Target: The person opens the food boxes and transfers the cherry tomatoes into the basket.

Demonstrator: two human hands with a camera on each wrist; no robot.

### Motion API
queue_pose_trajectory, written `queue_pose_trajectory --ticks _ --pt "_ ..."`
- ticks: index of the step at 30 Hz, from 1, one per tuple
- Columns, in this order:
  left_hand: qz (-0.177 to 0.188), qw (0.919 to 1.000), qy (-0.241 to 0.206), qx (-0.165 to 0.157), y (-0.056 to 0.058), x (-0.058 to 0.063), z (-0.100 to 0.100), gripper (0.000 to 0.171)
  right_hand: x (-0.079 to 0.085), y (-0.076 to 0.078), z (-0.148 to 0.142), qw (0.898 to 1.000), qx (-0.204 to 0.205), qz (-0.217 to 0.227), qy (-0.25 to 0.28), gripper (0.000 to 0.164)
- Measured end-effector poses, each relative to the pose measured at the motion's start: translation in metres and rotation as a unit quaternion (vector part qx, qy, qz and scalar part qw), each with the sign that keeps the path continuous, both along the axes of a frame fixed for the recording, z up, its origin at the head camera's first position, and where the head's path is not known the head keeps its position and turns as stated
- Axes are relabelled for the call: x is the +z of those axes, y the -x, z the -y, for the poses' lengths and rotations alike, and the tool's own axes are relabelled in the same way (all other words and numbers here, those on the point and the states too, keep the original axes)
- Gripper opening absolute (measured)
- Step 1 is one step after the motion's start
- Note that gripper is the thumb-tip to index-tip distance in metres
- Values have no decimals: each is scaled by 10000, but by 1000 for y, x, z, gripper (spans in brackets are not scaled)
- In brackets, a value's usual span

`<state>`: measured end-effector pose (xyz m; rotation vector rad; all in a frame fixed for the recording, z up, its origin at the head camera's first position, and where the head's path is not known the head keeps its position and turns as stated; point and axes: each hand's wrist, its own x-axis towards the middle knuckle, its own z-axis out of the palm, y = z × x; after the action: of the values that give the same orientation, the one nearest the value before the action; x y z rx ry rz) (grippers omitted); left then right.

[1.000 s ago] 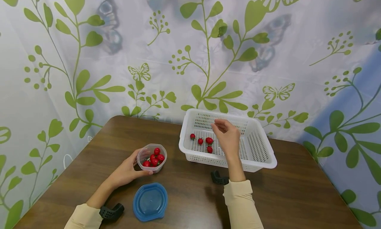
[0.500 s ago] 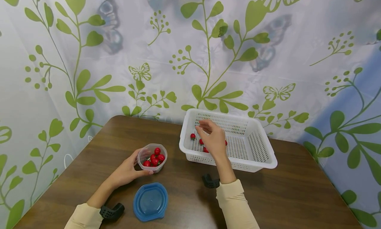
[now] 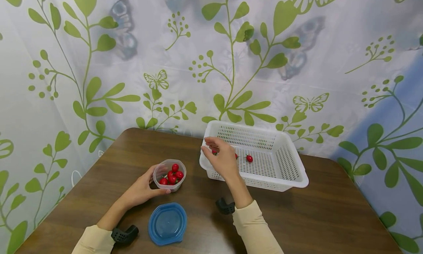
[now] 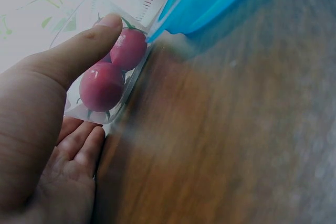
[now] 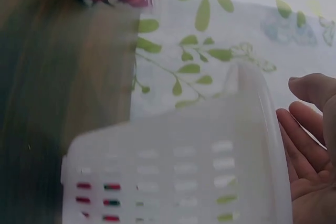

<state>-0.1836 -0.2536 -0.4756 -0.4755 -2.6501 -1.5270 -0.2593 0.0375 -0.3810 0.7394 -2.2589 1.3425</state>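
My left hand (image 3: pixel 141 189) grips a small clear plastic container (image 3: pixel 158 184) from its left side, thumb along the front. Several red cherry tomatoes (image 3: pixel 172 178) lie inside; the left wrist view shows green stalks on the tomatoes (image 4: pixel 102 87) behind the clear wall. Over the left end of a white perforated basket (image 3: pixel 290 164) hovers my right hand (image 3: pixel 222 158), its fingers loosely bent and the thumb apart, holding nothing visible. One tomato (image 3: pixel 249 158) sits on the basket floor right of it. Another tomato (image 3: pixel 214 152) shows between thumb and fingers, down in the basket. The hand hides part of the basket floor.
A blue lid (image 3: pixel 167 224) lies on the brown wooden table (image 3: pixel 317 217), in front of the container. Behind the table hangs a leaf-patterned curtain (image 3: pixel 185 55), close to the basket's far side. The basket's raised rim (image 5: pixel 268 129) stands beside my right hand.
My right hand has moved left across the basket, uncovering a tomato on its right and covering others. My left hand and the container have stayed in place.
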Motion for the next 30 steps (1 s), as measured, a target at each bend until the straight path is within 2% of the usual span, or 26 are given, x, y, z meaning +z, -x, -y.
queue_pose_trajectory --ticks 11,19,25,30 --pt "0 10000 25 -4 1 0 2 88 -6 -14 29 9951 801 -154 -561 33" --pt "0 10000 -50 -77 0 -1 2 86 -11 -28 50 9850 1473 -246 -865 35" --pt "64 9999 -77 -87 -1 -3 1 86 -18 -35 64 9814 1505 -195 -1173 35" --pt "192 9998 -40 2 -1 -4 2 87 -22 -38 74 9766 1413 330 -1587 35"
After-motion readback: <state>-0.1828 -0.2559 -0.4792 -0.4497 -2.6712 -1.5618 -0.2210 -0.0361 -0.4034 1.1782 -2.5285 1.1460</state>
